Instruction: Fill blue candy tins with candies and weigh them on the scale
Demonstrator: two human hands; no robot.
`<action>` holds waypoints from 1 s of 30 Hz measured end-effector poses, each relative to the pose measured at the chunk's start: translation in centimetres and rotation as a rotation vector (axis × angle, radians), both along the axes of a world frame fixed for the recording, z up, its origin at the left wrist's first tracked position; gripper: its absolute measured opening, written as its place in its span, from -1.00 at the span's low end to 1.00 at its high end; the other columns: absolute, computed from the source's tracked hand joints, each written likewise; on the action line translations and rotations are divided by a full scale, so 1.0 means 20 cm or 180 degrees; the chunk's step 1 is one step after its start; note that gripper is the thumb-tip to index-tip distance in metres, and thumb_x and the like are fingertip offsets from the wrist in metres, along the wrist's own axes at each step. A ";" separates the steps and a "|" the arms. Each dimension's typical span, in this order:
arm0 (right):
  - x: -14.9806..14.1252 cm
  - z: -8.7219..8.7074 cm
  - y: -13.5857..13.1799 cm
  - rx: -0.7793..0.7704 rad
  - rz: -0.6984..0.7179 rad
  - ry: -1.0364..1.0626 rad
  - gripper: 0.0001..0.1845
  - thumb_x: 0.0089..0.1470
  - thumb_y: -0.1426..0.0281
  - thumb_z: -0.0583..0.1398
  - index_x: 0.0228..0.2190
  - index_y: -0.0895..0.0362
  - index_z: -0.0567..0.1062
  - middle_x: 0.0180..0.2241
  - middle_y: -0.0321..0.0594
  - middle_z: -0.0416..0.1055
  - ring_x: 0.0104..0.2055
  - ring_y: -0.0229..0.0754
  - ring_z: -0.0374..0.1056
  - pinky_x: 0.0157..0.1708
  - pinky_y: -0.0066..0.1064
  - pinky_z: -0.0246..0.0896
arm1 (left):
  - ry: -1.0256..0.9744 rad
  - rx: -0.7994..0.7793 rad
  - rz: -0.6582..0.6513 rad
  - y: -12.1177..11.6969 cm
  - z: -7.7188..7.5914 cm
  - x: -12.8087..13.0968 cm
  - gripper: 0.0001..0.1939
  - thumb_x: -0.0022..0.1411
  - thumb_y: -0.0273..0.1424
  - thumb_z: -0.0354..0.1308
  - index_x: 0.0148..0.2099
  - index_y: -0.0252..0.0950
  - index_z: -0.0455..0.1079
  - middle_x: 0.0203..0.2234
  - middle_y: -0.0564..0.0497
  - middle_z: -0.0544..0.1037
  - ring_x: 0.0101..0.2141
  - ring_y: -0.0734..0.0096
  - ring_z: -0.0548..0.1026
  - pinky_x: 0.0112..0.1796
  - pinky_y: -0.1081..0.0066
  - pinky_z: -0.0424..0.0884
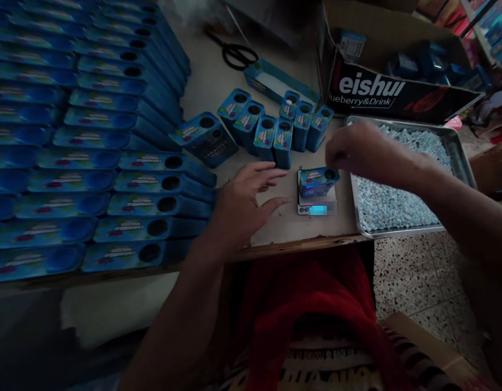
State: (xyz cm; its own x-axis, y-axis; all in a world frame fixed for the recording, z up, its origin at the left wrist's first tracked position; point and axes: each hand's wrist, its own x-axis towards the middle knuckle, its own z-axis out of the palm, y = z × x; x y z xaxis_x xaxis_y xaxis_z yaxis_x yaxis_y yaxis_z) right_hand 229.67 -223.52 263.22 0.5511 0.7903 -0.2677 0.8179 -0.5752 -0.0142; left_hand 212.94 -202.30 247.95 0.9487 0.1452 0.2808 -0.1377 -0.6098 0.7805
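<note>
A blue tin (pixel 311 179) with a round hole in its top stands on a small digital scale (pixel 303 210) with a lit display. My right hand (pixel 358 145) hovers by the hole, fingers pinched together; whatever they hold is hidden. To the left of the scale, my left hand (pixel 242 198) is open, thumb and fingers apart, holding nothing. Behind it stands a loose group of similar tins (pixel 265 130) with open holes, one with a white piece at its hole. A larger-looking tin (pixel 210 144) leans at their left. Under my right forearm is a metal tray (pixel 355 203) of small pale-blue pellets (pixel 391 209).
Long rows of blue tins (pixel 124 179) fill the table's left side. Black scissors (pixel 238 56) and a shallow blue carton (pixel 281 87) lie at the back. A black cardboard box (pixel 397 100) holding several tins stands behind the tray. The table's front edge (pixel 291 247) is close to my body.
</note>
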 end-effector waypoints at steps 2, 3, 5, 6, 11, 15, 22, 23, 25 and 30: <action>0.09 -0.04 -0.14 -0.0041 -0.0335 -0.0223 -0.69 0.32 0.52 0.20 -0.11 0.10 0.76 -0.16 -0.15 0.71 -0.06 -0.03 0.60 -0.02 -0.25 0.36 | -0.0034 -0.0001 0.0016 0.02 0.02 -0.01 -0.60 0.33 -0.16 0.44 0.19 -0.02 0.64 0.23 -0.04 0.61 -0.08 0.17 0.71 0.06 0.10 0.72; 0.13 -0.08 -0.23 -0.0162 -0.0496 -0.0290 -0.68 0.32 0.53 0.20 -0.06 0.11 0.75 -0.12 -0.10 0.72 -0.07 -0.02 0.59 -0.04 -0.24 0.36 | -0.0028 0.0003 0.0033 0.03 0.03 -0.01 -0.61 0.34 -0.16 0.44 0.18 0.01 0.63 0.21 -0.01 0.63 -0.08 0.16 0.70 0.06 0.11 0.71; 0.19 -0.21 -0.43 -0.0519 -0.0593 -0.0107 -0.61 0.28 0.49 0.30 0.11 0.12 0.68 0.06 -0.02 0.68 0.00 0.01 0.57 -0.06 -0.24 0.40 | -0.0003 0.0034 0.0057 0.04 0.05 -0.03 -0.65 0.35 -0.14 0.44 0.16 0.07 0.63 0.13 0.04 0.67 -0.08 0.14 0.70 0.05 0.14 0.69; 0.20 -0.29 -0.51 -0.0552 -0.0389 0.0007 -0.48 0.26 0.44 0.36 0.23 0.11 0.61 0.19 0.02 0.61 0.11 0.05 0.53 0.00 -0.23 0.42 | 0.0008 0.0064 0.0064 0.04 0.06 -0.03 -0.66 0.35 -0.12 0.43 0.15 0.08 0.62 0.09 0.06 0.68 -0.07 0.13 0.70 0.04 0.15 0.68; 0.09 -0.54 -0.71 -0.0485 -0.0151 -0.0061 -0.51 0.31 0.45 0.25 0.24 0.15 0.55 0.22 0.08 0.53 0.13 0.07 0.49 -0.05 -0.28 0.38 | 0.0094 0.0199 0.0067 0.01 0.09 -0.02 -0.67 0.36 -0.07 0.40 0.13 0.05 0.62 0.05 0.05 0.70 -0.04 0.08 0.70 0.00 0.14 0.67; 0.07 -0.50 -0.72 -0.0464 -0.0670 0.0276 -0.76 0.19 0.51 0.22 -0.13 0.15 0.65 -0.13 -0.08 0.66 -0.24 -0.12 0.52 -0.32 -0.34 0.20 | 0.0103 0.0217 0.0087 -0.02 0.12 -0.01 -0.67 0.36 -0.06 0.40 0.12 0.05 0.63 0.07 0.05 0.70 -0.04 0.09 0.70 0.04 0.13 0.66; 0.18 -0.43 -0.78 0.1151 -0.2223 0.1887 -0.78 -0.03 0.27 0.42 -0.43 0.08 0.52 -0.59 -0.31 0.47 -0.57 -0.26 0.38 -0.48 -0.35 0.28 | 0.0098 0.0225 0.0125 -0.02 0.11 -0.05 -0.77 0.38 -0.13 0.38 0.05 0.04 0.66 0.03 0.08 0.72 0.03 0.09 0.69 0.08 0.16 0.65; 0.18 -0.40 -0.75 0.1339 -0.2163 0.1955 -0.73 -0.04 0.21 0.44 -0.44 0.08 0.52 -0.61 -0.32 0.45 -0.58 -0.26 0.36 -0.50 -0.35 0.27 | 0.0131 0.0208 0.0112 -0.01 0.10 -0.05 -0.76 0.38 -0.13 0.38 0.05 0.02 0.66 0.03 0.06 0.72 0.00 0.09 0.70 0.05 0.14 0.66; 0.15 -0.31 -0.65 0.1524 -0.1799 0.1948 -0.68 -0.04 0.15 0.48 -0.43 0.08 0.55 -0.62 -0.33 0.44 -0.58 -0.27 0.34 -0.51 -0.36 0.25 | 0.0243 0.0202 0.0086 -0.01 0.10 -0.05 -0.71 0.38 -0.11 0.36 0.07 -0.03 0.66 0.04 0.02 0.72 -0.05 0.08 0.70 0.02 0.11 0.67; 0.03 -0.06 -0.23 0.1140 -0.0303 0.0813 -0.86 0.02 0.41 0.46 -0.44 0.11 0.59 -0.56 -0.35 0.44 -0.45 -0.27 0.39 -0.40 -0.38 0.15 | 0.0395 0.0292 -0.0049 -0.02 0.12 -0.03 -0.67 0.42 -0.12 0.29 0.13 -0.08 0.64 0.10 -0.04 0.71 0.03 0.02 0.69 0.12 0.06 0.65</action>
